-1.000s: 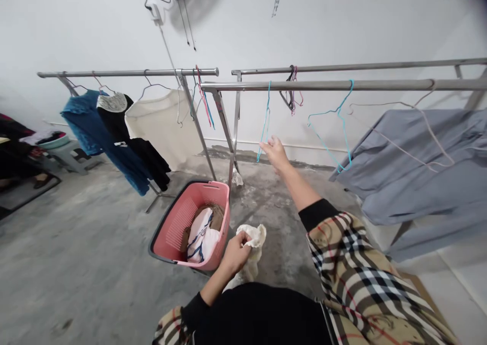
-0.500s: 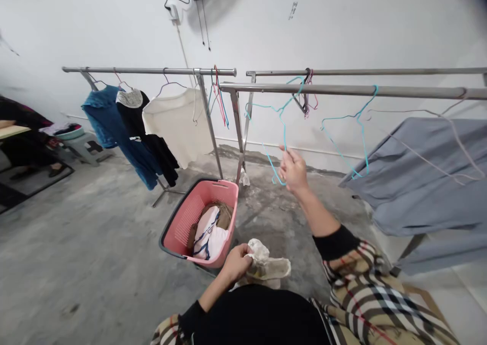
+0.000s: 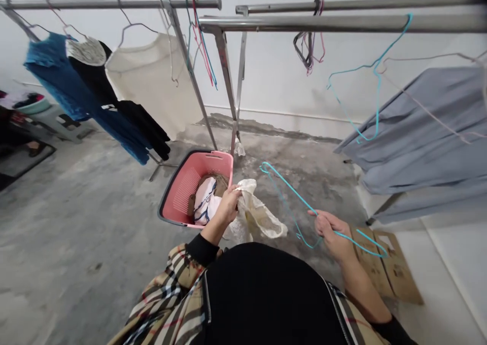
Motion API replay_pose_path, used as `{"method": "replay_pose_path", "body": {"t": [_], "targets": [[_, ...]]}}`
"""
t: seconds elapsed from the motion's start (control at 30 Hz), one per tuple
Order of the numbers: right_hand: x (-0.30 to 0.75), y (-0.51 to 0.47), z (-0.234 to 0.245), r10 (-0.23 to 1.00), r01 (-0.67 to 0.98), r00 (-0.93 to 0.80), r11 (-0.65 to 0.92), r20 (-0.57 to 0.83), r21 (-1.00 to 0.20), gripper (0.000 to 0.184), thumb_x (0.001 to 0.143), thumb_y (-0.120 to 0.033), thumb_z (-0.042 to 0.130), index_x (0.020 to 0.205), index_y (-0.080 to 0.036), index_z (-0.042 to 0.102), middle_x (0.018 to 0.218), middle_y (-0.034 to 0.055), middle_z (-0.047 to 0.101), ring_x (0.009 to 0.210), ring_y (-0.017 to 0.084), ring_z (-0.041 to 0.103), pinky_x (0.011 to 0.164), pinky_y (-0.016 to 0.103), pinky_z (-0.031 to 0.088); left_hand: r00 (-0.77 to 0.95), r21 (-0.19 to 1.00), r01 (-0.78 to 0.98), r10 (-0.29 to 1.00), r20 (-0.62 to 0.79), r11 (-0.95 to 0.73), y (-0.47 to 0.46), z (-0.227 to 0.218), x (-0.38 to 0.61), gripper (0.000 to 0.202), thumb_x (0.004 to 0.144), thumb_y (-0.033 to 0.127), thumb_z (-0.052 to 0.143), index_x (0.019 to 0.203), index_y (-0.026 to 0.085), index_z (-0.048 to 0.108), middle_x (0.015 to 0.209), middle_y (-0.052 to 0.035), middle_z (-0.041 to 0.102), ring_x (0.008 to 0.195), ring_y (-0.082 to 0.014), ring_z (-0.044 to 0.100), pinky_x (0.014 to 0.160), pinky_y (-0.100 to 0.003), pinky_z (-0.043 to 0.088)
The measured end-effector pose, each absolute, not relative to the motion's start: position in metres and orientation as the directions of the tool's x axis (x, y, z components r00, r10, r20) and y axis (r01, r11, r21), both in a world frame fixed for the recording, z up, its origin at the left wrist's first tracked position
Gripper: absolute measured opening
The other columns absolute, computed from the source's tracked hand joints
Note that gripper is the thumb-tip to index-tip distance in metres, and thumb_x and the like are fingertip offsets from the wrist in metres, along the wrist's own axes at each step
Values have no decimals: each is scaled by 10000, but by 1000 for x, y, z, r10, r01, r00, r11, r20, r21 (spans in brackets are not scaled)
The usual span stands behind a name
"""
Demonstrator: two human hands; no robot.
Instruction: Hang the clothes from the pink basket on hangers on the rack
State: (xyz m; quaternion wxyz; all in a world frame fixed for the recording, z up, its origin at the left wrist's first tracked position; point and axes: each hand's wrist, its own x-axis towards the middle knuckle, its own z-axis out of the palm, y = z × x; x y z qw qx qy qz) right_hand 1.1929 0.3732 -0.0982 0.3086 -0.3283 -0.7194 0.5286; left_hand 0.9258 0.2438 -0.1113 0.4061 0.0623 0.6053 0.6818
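My left hand [image 3: 228,206] is closed on the edge of a cream garment [image 3: 255,214], which hangs down in front of my body with an opening showing. My right hand [image 3: 332,233] grips a light-blue clothes hanger [image 3: 289,186] at its neck, off the rail and low over the floor. The hanger's hook sticks out to the right and its arms point left, toward the garment but apart from it. Just beyond my left hand stands a pink laundry basket [image 3: 178,195] with a pale pink garment [image 3: 205,203] and brown cloth inside.
A metal rail [image 3: 281,24] crosses ahead, bearing another light-blue hanger [image 3: 376,66] and a grey cloth [image 3: 418,132]. Blue, black and cream clothes hang from the left rail [image 3: 95,3]. Flattened cardboard [image 3: 397,269] lies on the floor at right. A person's foot shows far left.
My right hand has taken the light-blue hanger off the rail and brought it down toward me. My left hand still holds the cream garment, now raised a little. The view has tilted downward.
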Motion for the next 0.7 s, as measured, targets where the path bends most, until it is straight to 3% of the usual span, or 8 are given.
{"method": "replay_pose_path", "body": {"t": [0.13,0.23,0.37,0.43,0.57,0.7], "targets": [[1212,366,-92,726,332,-684,222,-72,-917,389,847,-552,519,905,-260,769,492,27,553,518,201,570,517,333,466,-701,929,-366,639,-316,57,261,-111,928,219,617,259,597,802,165,527,628,37,536,549,-106,512,573,-219,408],[1211,359,-86,706,400,-699,253,-115,-881,356,849,-522,522,882,-272,773,767,58,722,786,252,681,711,363,539,-742,976,-209,641,-195,56,270,-111,932,167,632,226,580,774,170,512,665,42,522,597,-95,491,611,-204,383],[1202,358,-86,690,412,-713,268,-124,-871,350,876,-491,489,911,-274,762,961,47,745,944,249,684,849,370,536,-770,995,2,635,-63,100,274,-108,938,162,616,138,584,765,182,539,660,51,509,622,-107,461,630,-213,338],[1197,357,-91,686,401,-718,271,-117,-875,365,884,-499,476,930,-269,755,988,51,742,974,246,679,888,374,526,-764,968,171,645,12,184,274,-105,941,179,619,112,593,776,193,565,613,58,487,598,-120,444,625,-230,313],[1180,352,-103,688,392,-716,256,-119,-884,403,886,-509,450,937,-240,745,1005,66,734,981,249,668,890,379,511,-668,769,539,730,141,344,272,-101,958,224,678,111,571,880,203,604,617,44,519,592,-142,485,623,-251,313],[1154,350,-119,688,315,-721,212,-88,-925,395,867,-509,466,859,-217,732,873,54,719,890,232,651,823,347,497,-485,760,601,869,102,247,271,-101,988,277,699,110,565,955,195,629,668,17,594,618,-149,544,623,-243,369]]}}
